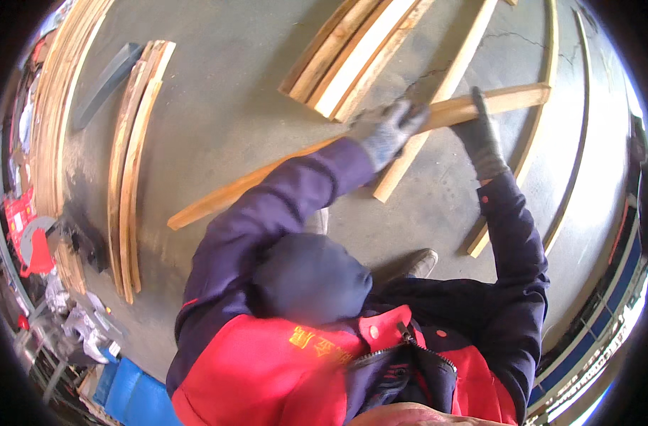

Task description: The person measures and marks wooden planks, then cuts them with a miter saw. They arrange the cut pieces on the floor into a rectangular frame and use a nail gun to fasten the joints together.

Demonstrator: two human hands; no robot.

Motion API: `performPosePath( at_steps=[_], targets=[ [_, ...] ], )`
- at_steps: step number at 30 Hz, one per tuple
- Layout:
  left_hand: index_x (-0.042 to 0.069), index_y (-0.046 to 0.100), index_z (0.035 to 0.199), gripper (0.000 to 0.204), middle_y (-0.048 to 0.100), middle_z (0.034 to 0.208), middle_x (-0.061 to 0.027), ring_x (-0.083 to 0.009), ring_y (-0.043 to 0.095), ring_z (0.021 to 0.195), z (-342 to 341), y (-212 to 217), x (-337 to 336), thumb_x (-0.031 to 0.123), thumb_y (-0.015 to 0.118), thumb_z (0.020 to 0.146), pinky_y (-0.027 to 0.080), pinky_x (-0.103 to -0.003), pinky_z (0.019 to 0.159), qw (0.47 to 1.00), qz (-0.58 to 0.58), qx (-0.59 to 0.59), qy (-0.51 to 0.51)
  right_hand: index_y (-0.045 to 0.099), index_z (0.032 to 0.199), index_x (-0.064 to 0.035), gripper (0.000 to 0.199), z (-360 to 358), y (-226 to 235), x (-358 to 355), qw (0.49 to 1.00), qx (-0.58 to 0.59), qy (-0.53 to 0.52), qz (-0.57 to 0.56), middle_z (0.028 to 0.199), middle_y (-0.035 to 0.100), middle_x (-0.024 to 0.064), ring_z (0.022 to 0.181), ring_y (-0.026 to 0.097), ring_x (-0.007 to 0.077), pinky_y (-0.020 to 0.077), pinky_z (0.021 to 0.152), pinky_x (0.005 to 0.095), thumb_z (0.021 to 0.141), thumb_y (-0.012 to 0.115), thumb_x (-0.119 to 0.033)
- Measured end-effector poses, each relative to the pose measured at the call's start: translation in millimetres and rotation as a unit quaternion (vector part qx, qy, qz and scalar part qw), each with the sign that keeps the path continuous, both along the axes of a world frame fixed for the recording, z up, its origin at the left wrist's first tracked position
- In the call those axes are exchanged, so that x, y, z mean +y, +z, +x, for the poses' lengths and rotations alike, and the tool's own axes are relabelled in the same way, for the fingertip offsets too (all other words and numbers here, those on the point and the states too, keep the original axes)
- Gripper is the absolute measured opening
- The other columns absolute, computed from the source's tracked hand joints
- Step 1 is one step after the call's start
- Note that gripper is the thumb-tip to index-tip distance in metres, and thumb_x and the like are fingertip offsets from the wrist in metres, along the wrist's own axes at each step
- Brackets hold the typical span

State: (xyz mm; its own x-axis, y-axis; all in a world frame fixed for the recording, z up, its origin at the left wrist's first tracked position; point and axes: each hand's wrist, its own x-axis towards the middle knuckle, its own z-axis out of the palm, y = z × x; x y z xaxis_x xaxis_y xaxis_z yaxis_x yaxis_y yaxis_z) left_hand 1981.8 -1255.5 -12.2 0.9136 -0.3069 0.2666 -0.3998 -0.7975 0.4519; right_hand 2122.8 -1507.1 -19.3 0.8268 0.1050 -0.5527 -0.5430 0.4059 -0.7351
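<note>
A long wooden plank (505,101) runs slantwise in front of me, from the lower left up to the right. My left hand (386,131), in a grey work glove, is closed around it near the middle. Farther right, my right hand (480,138), also gloved, grips the plank from below, with one digit up over its near face. The plank passes over a lighter timber strip (452,74) on the floor, and its right end reaches another strip (533,145). My left sleeve covers part of its left half.
A bundle of timber (356,53) lies ahead on the concrete floor. To the left are more boards (133,163), a grey metal channel (107,85) and a long timber stack (65,92). A red-and-grey tool (36,245) and a blue object (133,394) stand at the lower left. One thin strip (585,121) lies far right.
</note>
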Motion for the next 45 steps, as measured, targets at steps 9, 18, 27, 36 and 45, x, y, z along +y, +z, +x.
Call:
performPosePath(
  at_steps=[9, 18, 27, 36, 45],
  targets=[
    [0.014, 0.05, 0.148, 0.099, 0.056, 0.142, -0.0183, -0.0375, 0.054, 0.132, -157, -99, 196, 0.031, 0.094, 0.06, 0.042, -0.053, 0.113, 0.921, 0.146, 0.362, 0.009, 0.054, 0.122, 0.0018, 0.087, -34, 24, -317, 0.897, -0.098, -0.271, -0.335, 0.094, 0.058, 0.0101, 0.082, 0.063, 0.0244, 0.0547, 0.07, 0.0425, 0.081, 0.077, -0.071],
    [0.013, 0.063, 0.125, 0.064, 0.065, 0.113, -0.0099, -0.035, 0.062, 0.109, -76, -91, 96, 0.026, 0.088, 0.067, 0.049, -0.049, 0.098, 0.959, 0.124, 0.178, -0.184, 0.061, 0.12, -0.0111, 0.064, -276, -74, -406, 0.836, 0.043, -0.542, -0.067, 0.109, 0.07, 0.0072, 0.101, 0.067, 0.0289, 0.0574, 0.093, 0.0462, 0.081, 0.085, -0.055],
    [0.009, 0.046, 0.149, 0.084, 0.06, 0.127, -0.0158, -0.0337, 0.059, 0.117, -76, -40, -127, 0.034, 0.083, 0.078, 0.05, -0.047, 0.098, 0.858, 0.219, 0.258, -0.386, 0.059, 0.116, 0.0001, 0.029, -392, -133, -413, 0.745, 0.055, -0.638, -0.186, 0.096, 0.068, 0.0122, 0.078, 0.07, 0.0285, 0.063, 0.068, 0.0485, 0.092, 0.074, -0.006],
    [0.008, 0.032, 0.16, 0.097, 0.05, 0.15, -0.0159, -0.0342, 0.056, 0.127, -84, -75, -110, 0.021, 0.081, 0.077, 0.047, -0.046, 0.106, 0.81, 0.2, 0.274, -0.479, 0.061, 0.115, -0.002, 0.025, -411, -190, -441, 0.778, 0.124, -0.553, -0.271, 0.094, 0.066, 0.011, 0.071, 0.066, 0.0251, 0.0568, 0.058, 0.0395, 0.096, 0.069, -0.018],
    [0.004, 0.046, 0.15, 0.078, 0.053, 0.148, -0.0192, -0.0362, 0.056, 0.13, -43, -57, -129, 0.039, 0.076, 0.087, 0.046, -0.044, 0.108, 0.757, 0.258, 0.336, -0.497, 0.066, 0.121, -0.0028, 0.045, -439, -177, -475, 0.888, 0.187, -0.389, -0.158, 0.099, 0.067, 0.0092, 0.084, 0.065, 0.0235, 0.0553, 0.07, 0.039, 0.095, 0.076, -0.038]
  ],
)
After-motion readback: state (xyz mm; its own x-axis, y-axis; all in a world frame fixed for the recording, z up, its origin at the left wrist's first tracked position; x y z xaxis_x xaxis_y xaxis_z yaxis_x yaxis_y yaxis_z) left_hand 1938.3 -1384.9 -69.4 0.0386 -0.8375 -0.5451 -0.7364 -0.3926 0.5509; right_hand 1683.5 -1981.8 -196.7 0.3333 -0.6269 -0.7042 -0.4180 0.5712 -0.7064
